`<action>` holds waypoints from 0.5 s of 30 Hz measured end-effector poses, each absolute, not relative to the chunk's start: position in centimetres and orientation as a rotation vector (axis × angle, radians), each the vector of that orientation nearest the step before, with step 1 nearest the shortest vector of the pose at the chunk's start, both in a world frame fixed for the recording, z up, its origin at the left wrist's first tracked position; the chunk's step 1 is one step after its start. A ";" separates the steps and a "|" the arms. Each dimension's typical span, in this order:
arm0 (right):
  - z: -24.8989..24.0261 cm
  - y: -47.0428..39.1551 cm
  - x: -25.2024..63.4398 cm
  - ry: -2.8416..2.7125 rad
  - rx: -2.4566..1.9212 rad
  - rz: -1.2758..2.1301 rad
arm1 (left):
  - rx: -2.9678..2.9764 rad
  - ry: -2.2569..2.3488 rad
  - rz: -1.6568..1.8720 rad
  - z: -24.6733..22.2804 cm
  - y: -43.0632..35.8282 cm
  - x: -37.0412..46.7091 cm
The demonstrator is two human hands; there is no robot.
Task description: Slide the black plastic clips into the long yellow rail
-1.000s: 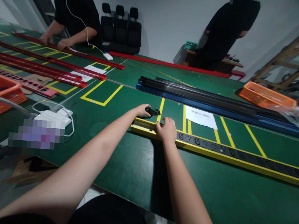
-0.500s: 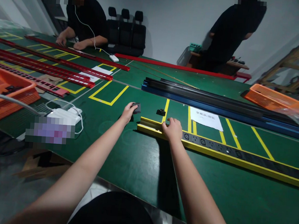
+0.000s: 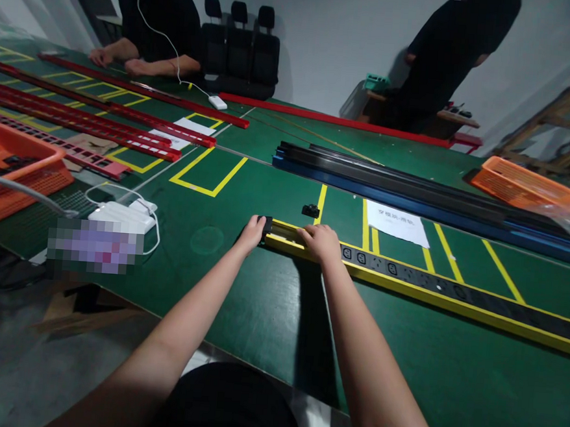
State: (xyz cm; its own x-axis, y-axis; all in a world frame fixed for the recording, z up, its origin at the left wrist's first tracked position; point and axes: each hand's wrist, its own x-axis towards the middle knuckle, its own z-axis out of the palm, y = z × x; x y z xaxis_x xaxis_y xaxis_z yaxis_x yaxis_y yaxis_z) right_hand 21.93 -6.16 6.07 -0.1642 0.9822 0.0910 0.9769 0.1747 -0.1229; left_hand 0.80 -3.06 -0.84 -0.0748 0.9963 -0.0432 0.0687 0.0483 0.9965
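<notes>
A long yellow power strip housing (image 3: pixel 406 295) lies across the table, with black sockets (image 3: pixel 362 258) in a row along its channel. Its left stretch is open, without sockets. At that left end, my left hand (image 3: pixel 251 234) is closed on a small black module (image 3: pixel 265 225), which touches the end of the housing. My right hand (image 3: pixel 324 242) grips the housing farther along, just left of the sockets, fingers over the channel. Behind the housing, a small black part (image 3: pixel 310 210) lies on the green table (image 3: pixel 240 301).
Dark blue and black rails (image 3: pixel 389 188) lie behind a paper sheet (image 3: pixel 396 222). Red rails (image 3: pixel 124 134) cover the left side. Orange baskets stand left (image 3: pixel 20 162) and right (image 3: pixel 531 182). A white adapter (image 3: pixel 123 215) with cables sits left. Two people (image 3: pixel 161 29) are across the table.
My left hand has brought the black module right and down to the left end of the yellow housing. My right hand stays on the housing. The view has shifted slightly.
</notes>
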 end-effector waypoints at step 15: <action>6.5 -6.1 21.4 -2.265 -2.061 0.116 | 1.266 1.198 1.023 0.6 -4.1 -0.5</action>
